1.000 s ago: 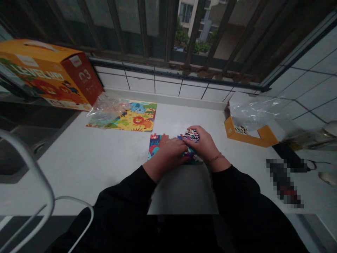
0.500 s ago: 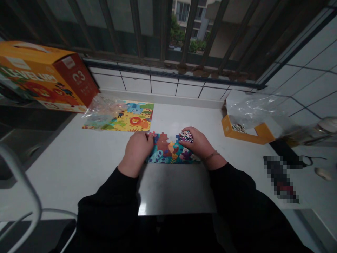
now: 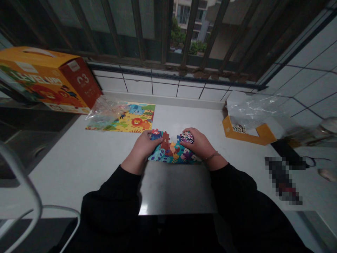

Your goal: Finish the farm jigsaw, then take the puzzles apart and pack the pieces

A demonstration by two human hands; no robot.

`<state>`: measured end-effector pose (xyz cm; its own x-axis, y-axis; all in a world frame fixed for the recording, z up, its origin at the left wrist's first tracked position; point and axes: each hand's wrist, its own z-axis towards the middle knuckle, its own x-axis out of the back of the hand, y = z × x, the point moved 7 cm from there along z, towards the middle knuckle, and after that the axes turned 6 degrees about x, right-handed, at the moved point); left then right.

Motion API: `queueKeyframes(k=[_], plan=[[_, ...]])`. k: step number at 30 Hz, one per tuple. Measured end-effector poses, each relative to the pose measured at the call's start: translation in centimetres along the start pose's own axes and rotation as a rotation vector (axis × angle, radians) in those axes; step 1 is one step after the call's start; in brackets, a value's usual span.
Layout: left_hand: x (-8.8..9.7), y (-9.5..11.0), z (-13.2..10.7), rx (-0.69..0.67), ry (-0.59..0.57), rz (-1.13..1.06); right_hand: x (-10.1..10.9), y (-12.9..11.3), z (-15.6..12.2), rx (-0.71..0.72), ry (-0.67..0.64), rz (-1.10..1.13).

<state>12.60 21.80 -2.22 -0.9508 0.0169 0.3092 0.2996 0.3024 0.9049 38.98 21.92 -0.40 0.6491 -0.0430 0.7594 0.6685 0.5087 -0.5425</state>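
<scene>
At the near edge of the smooth pale counter [image 3: 86, 158], centred, lies a flat cardboard puzzle [image 3: 172, 153], partly joined, with a knobbed, uneven far edge and multicoloured print. The left hand [image 3: 142, 146] lies palm-down at its left side, fingers half-curled, tips pressing the far-left corner; a grip cannot be confirmed. The right hand [image 3: 200, 144], wrist bent inward, pinches a black-and-white patterned piece [image 3: 186, 137] at the far-right corner.
</scene>
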Motion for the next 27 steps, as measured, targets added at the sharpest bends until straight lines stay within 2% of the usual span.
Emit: queueKeyframes(k=[2,6,14,18,23,24,27], plan=[[-0.1,0.5,-0.2,-0.014,-0.021,0.096,0.0,0.0,0.0,0.001,-0.004,-0.004],[0.2,1.2,-0.5,-0.085,0.023,0.225,0.0,-0.1,0.0,-0.005,-0.005,-0.003],[-0.4,2.9,-1.7,-0.239,-0.055,-0.004,0.5,-0.2,0.0,-0.026,0.017,0.015],[-0.5,3.7,-2.1,-0.283,-0.093,-0.050,1.0,0.0,-0.1,-0.063,0.058,0.047],[0.6,3.2,-1.7,-0.232,0.102,0.266,2.4,0.1,-0.5,-0.143,0.200,0.117],[0.6,3.0,-1.6,-0.219,0.112,0.287,2.6,0.1,-0.7,-0.164,0.222,0.138],[-0.3,2.8,-1.6,-0.218,-0.017,0.078,2.7,0.1,-0.9,-0.224,0.228,0.235]])
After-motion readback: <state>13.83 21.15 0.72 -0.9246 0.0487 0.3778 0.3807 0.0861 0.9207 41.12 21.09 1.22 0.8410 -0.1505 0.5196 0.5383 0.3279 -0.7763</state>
